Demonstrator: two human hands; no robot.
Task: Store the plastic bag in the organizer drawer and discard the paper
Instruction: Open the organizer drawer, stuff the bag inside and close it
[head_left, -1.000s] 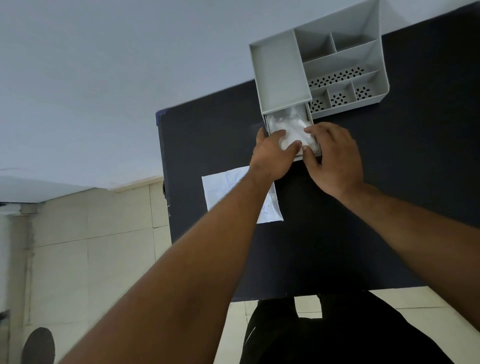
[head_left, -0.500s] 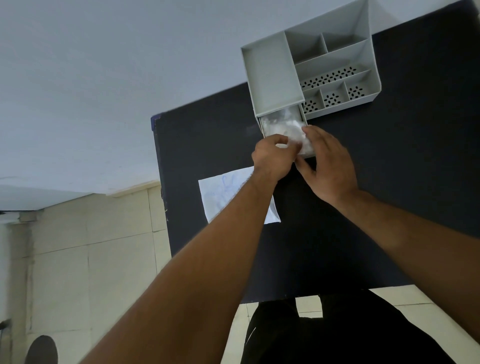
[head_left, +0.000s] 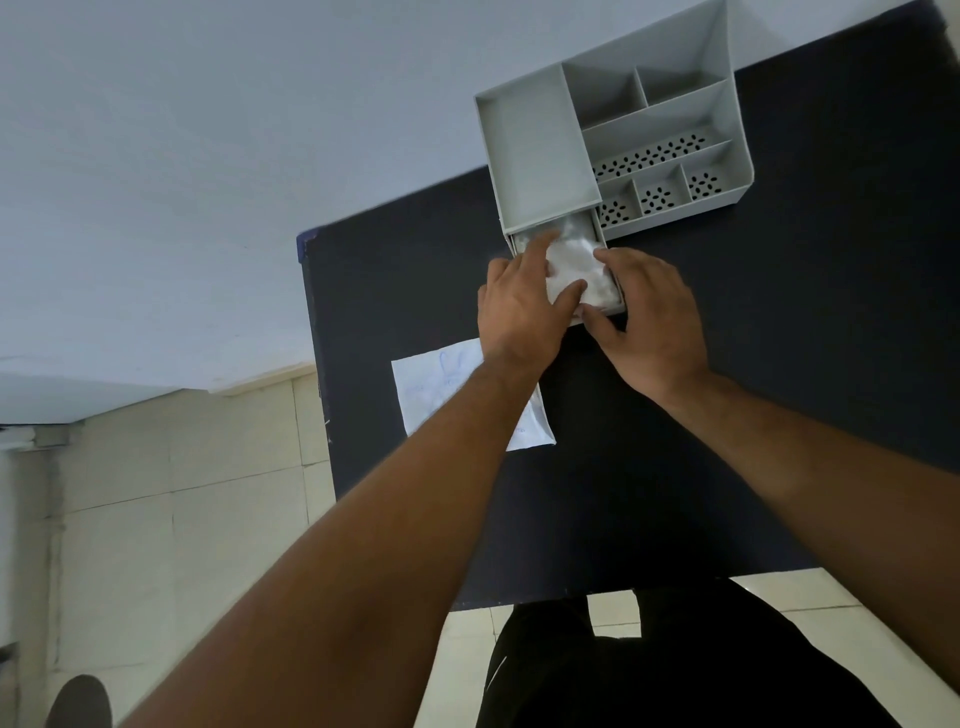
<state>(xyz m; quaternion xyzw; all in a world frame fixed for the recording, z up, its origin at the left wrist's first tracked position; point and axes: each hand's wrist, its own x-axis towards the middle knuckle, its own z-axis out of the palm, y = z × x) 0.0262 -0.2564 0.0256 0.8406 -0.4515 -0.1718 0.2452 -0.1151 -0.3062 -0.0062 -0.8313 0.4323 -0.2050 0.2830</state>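
Your left hand (head_left: 519, 306) has uncurled and flattened, pressing the bag (head_left: 574, 260) down into the open drawer (head_left: 615, 310), likely so it fits. Your right hand (head_left: 649, 317) grips the drawer's corner, steadying it. Paper (head_left: 436, 384) lies nearby, undiscarded.

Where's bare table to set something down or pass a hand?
Widest bare patch: table right of the right hand, below the organizer. Another between the forearms toward the near edge. A narrow strip between the table's left edge and the drawer. Crowded: the drawer mouth, where left hand, right hand and plastic bag meet; the paper takes the left side.
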